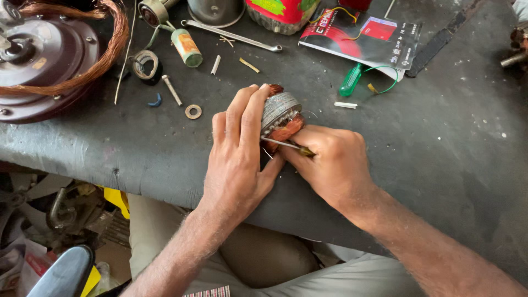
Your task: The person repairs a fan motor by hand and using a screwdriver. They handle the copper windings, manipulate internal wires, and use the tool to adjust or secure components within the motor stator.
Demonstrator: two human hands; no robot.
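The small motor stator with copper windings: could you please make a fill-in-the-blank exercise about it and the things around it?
1. The left hand grips the small motor stator with ____-coloured windings.
2. The right hand pushes a thin metal ____ against the stator.
3. The flat metal washer lies on the dark workbench, to the ____ of the left hand.

Missing words: copper; tool; left

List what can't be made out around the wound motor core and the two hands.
- Head view: the left hand covers most of the motor core.
- The thin tool's handle is hidden inside the right hand; its tip is lost against the copper winding.
- The fan motor housing is cut off by the left edge.
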